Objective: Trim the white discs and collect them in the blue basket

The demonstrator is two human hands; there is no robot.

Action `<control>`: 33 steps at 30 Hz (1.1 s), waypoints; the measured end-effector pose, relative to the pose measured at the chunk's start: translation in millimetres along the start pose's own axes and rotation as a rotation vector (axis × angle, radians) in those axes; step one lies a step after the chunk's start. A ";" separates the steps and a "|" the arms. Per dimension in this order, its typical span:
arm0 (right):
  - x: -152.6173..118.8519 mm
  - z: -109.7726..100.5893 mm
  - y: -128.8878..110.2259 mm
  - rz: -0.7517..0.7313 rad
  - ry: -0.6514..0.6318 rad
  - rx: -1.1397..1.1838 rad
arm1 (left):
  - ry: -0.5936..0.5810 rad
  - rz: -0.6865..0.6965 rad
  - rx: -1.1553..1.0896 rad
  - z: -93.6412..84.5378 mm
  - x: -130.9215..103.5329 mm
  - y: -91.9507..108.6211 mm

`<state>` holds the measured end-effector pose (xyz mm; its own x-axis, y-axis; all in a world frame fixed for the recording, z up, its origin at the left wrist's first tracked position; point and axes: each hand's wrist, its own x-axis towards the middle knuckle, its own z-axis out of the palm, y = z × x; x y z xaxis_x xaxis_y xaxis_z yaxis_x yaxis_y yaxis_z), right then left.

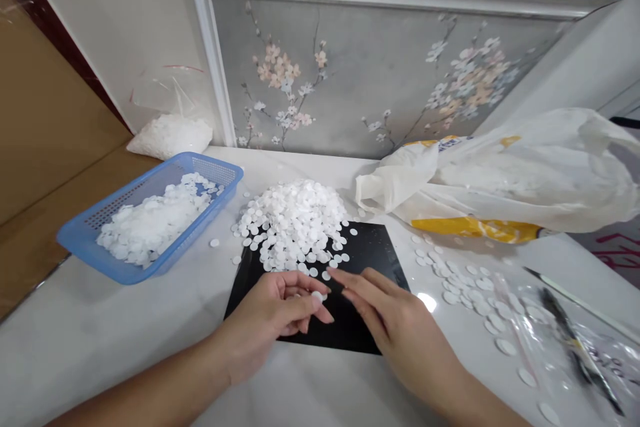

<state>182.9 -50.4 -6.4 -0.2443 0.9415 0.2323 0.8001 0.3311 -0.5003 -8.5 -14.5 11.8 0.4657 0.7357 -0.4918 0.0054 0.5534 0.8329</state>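
My left hand (295, 303) is over a black mat (345, 330), its thumb and fingers pinching a small white disc (318, 296). Opposite it, my right hand (387, 310) has its fingers stretched toward the left fingertips, close to the mat; whether a disc is under them is hidden. Just beyond both hands rises a heap of white discs (297, 220), spilling over the back of the mat. Single discs lie scattered along the heap's near edge.
At left stands a blue basket (115, 273) with more discs inside. Behind it sits a clear bag (173, 133) of white pieces. A white and yellow plastic bag (500, 180) lies at right. Nearer are loose discs (483, 307), a pen (583, 353) and clear plastic bags.
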 end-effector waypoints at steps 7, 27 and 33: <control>11.4 12.6 9.2 0.177 -0.086 0.099 | 0.191 0.136 -0.133 -10.9 4.7 12.7; 11.2 -0.8 7.2 0.135 -0.209 0.291 | 0.163 0.256 0.566 -6.8 3.3 6.6; 11.4 -15.6 19.5 0.206 -0.150 0.286 | 0.129 0.228 0.478 -12.3 9.5 0.6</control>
<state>204.3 -34.2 -0.5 -0.1886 0.9820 -0.0117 0.6610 0.1182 -0.7410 -15.0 -2.4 4.5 0.3900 0.8747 -0.2877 0.3326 0.1575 0.9298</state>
